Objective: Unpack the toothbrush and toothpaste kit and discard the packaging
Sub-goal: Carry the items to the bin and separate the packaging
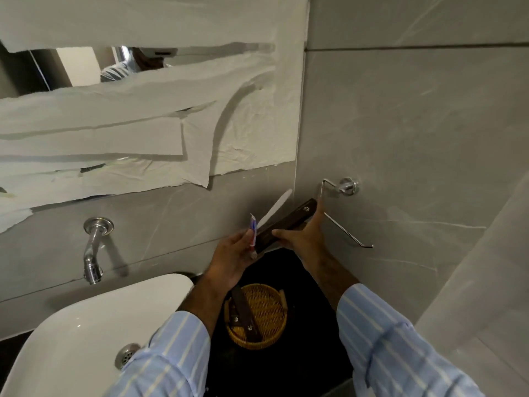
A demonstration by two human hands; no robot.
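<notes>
At the far left stands the white sink (86, 325), and the chrome tap (93, 250) comes out of the grey wall above it. The left hand (229, 259) is raised over the dark counter (300, 353), palm turned toward the right, and its fingers are closed on the small toothpaste tube (252, 233), which stands nearly upright. The white toothbrush (276, 206) rises from the same grip, tilted toward the upper right. Below the hands, the round woven basket (257, 316) sits on the counter with two more dark boxes lying in it. The right hand (300, 239) reaches forward with the forearm stretched out; thumb and fingers grip the long dark box (289, 222) from the right side. Just beside it, on the wall, is the chrome paper holder (343, 213).
</notes>
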